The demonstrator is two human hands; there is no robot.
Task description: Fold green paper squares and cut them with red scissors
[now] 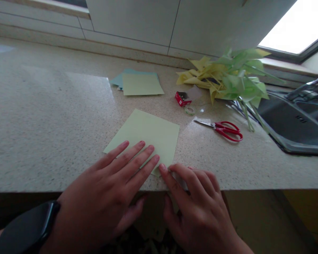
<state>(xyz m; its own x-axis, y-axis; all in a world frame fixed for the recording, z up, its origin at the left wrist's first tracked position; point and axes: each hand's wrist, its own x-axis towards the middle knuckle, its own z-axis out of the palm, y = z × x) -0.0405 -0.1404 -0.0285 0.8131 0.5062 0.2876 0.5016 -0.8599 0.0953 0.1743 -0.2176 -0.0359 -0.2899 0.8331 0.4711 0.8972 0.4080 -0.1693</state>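
Observation:
A pale green square sheet of paper (148, 130) lies flat on the speckled counter, turned so one corner points toward me. My left hand (116, 187) rests on its lower left part, fingers stretched out and slightly spread. At the near right edge, the index fingertip of my right hand (193, 197) touches the sheet by its near corner. The other fingers of that hand are loosely bent, with nothing visible in them. Both thumbs hang below the counter's front edge. A dark watch (26, 227) sits on my left wrist.
Behind the sheet lies a stack of yellow-green and blue paper (143, 84). Red-handled scissors (222, 129), a small red box (182, 98) and a tape roll (190, 110) are to the right. Yellow and green paper pinwheels (228, 77) lie beside the steel sink (294, 120).

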